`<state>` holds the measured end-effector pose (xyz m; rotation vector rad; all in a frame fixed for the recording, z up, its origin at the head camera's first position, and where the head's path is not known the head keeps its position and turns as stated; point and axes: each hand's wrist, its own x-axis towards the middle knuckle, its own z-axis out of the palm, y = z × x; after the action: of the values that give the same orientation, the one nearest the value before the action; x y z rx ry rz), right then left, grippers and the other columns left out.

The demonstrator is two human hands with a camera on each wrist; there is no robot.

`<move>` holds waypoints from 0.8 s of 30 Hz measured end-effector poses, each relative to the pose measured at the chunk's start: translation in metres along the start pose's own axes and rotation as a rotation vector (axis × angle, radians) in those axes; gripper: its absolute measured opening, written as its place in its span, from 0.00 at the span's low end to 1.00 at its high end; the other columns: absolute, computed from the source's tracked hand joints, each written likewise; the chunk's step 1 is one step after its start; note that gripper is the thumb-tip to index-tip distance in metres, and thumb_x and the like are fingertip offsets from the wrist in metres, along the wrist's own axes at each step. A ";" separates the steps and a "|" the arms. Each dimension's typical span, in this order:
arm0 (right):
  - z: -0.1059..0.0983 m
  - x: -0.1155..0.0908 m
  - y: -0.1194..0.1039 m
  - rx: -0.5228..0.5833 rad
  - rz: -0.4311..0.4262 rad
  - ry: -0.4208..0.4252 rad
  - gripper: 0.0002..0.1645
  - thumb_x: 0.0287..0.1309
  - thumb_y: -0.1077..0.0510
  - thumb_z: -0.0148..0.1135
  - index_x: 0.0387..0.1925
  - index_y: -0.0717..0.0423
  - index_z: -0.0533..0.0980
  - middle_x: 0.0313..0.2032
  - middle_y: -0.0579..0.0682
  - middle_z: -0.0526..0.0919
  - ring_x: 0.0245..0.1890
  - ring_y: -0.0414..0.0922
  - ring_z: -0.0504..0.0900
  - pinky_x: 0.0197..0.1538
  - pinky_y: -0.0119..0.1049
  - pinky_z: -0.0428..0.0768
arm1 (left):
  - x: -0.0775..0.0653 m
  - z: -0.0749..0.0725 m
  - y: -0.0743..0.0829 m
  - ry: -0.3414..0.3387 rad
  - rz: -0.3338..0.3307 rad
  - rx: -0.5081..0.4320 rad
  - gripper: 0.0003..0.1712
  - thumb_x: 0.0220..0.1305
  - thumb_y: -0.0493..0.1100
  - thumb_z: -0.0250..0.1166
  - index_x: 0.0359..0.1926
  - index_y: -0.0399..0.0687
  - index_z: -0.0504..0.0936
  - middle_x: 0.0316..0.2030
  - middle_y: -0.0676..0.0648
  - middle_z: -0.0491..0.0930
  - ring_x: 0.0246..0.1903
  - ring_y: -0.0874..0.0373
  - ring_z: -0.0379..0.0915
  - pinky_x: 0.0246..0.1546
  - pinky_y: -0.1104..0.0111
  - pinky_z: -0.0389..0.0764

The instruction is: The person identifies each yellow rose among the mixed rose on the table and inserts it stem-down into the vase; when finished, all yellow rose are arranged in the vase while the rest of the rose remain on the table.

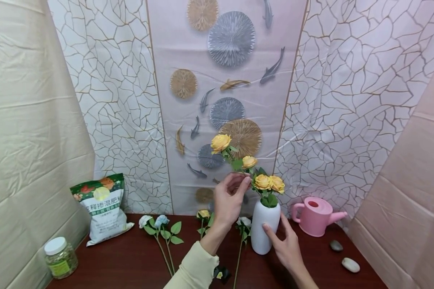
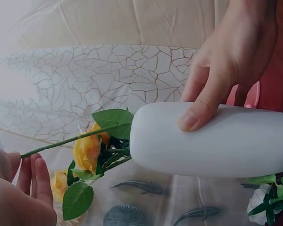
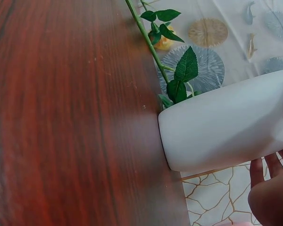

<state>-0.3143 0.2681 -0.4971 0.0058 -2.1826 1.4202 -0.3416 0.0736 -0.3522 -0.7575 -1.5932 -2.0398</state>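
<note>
A white vase (image 1: 265, 226) stands on the dark wooden table, with yellow roses (image 1: 263, 182) and green leaves at its mouth. My right hand (image 1: 288, 245) holds the vase's right side; in the left wrist view its thumb lies along the white wall (image 2: 212, 141). Above and left of the mouth, my left hand (image 1: 228, 200) pinches a thin green stem (image 2: 61, 143) between thumb and fingers. That stem slants toward the vase mouth, among leaves. A higher yellow rose (image 1: 221, 143) leans out to the left, over the left hand.
Loose flowers lie on the table: a white one (image 1: 145, 221), a blue one (image 1: 161, 220), a yellow rose (image 1: 203, 214) and a white rose (image 1: 244, 221). A fertilizer bag (image 1: 106, 216) and lidded jar (image 1: 60, 259) stand left. Right are a pink watering can (image 1: 316, 218) and two stones (image 1: 351, 265).
</note>
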 end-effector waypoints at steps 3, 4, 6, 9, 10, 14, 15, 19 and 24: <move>0.000 0.000 0.000 0.002 -0.004 0.002 0.46 0.62 0.43 0.68 0.76 0.35 0.57 0.72 0.46 0.68 0.66 0.44 0.73 0.62 0.23 0.71 | -0.001 0.003 -0.002 -0.005 -0.005 0.054 0.12 0.67 0.51 0.68 0.46 0.52 0.86 0.41 0.49 0.89 0.42 0.46 0.87 0.43 0.67 0.88; 0.000 0.000 0.000 0.002 -0.008 0.003 0.46 0.62 0.43 0.68 0.77 0.35 0.57 0.72 0.47 0.68 0.66 0.44 0.73 0.62 0.22 0.71 | -0.002 0.004 -0.003 -0.006 -0.011 0.076 0.11 0.67 0.52 0.68 0.45 0.54 0.87 0.41 0.51 0.89 0.42 0.49 0.87 0.42 0.67 0.87; 0.001 0.000 0.000 0.002 -0.011 0.005 0.46 0.62 0.43 0.69 0.77 0.35 0.57 0.72 0.47 0.68 0.67 0.45 0.72 0.62 0.21 0.70 | -0.003 0.006 -0.006 -0.014 -0.014 0.119 0.10 0.66 0.53 0.68 0.44 0.56 0.87 0.40 0.54 0.89 0.41 0.55 0.87 0.41 0.69 0.87; 0.001 0.000 0.000 0.003 -0.011 0.001 0.46 0.62 0.43 0.68 0.76 0.34 0.57 0.72 0.46 0.68 0.67 0.44 0.72 0.62 0.24 0.72 | -0.007 0.009 -0.009 -0.033 -0.015 0.188 0.09 0.66 0.54 0.69 0.43 0.59 0.88 0.38 0.57 0.89 0.40 0.64 0.86 0.40 0.71 0.86; 0.001 0.000 0.000 0.005 -0.017 0.003 0.46 0.62 0.43 0.68 0.76 0.35 0.57 0.72 0.47 0.69 0.67 0.45 0.73 0.62 0.25 0.73 | -0.009 0.010 -0.011 -0.043 -0.011 0.206 0.09 0.66 0.53 0.69 0.43 0.59 0.88 0.38 0.57 0.89 0.39 0.65 0.86 0.40 0.71 0.86; 0.001 0.000 0.001 0.010 -0.025 0.002 0.45 0.63 0.44 0.68 0.76 0.34 0.57 0.70 0.46 0.71 0.64 0.44 0.75 0.59 0.22 0.75 | -0.016 0.016 -0.017 -0.083 -0.004 0.273 0.09 0.66 0.54 0.68 0.43 0.60 0.89 0.37 0.58 0.89 0.37 0.68 0.85 0.39 0.73 0.85; 0.001 0.000 0.001 0.016 -0.030 0.003 0.45 0.63 0.44 0.68 0.76 0.34 0.58 0.69 0.46 0.72 0.64 0.44 0.75 0.58 0.21 0.75 | -0.018 0.018 -0.019 -0.093 -0.002 0.286 0.09 0.66 0.55 0.68 0.43 0.60 0.89 0.37 0.59 0.89 0.37 0.68 0.85 0.38 0.73 0.85; 0.002 0.001 0.003 0.022 -0.038 0.005 0.44 0.63 0.46 0.68 0.76 0.32 0.58 0.68 0.46 0.74 0.61 0.41 0.77 0.55 0.19 0.75 | -0.024 0.026 -0.025 -0.120 0.008 0.334 0.10 0.64 0.55 0.69 0.43 0.60 0.90 0.38 0.59 0.89 0.36 0.70 0.85 0.38 0.76 0.84; 0.003 0.002 0.004 0.055 -0.047 -0.008 0.43 0.64 0.48 0.68 0.75 0.30 0.59 0.66 0.48 0.76 0.55 0.33 0.78 0.52 0.24 0.81 | -0.030 0.039 -0.034 -0.135 0.048 0.392 0.09 0.64 0.51 0.70 0.42 0.58 0.91 0.38 0.58 0.89 0.35 0.74 0.83 0.36 0.80 0.83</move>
<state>-0.3179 0.2681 -0.5006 0.0826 -2.1348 1.4559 -0.3352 0.1199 -0.3893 -0.7861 -1.9495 -1.5974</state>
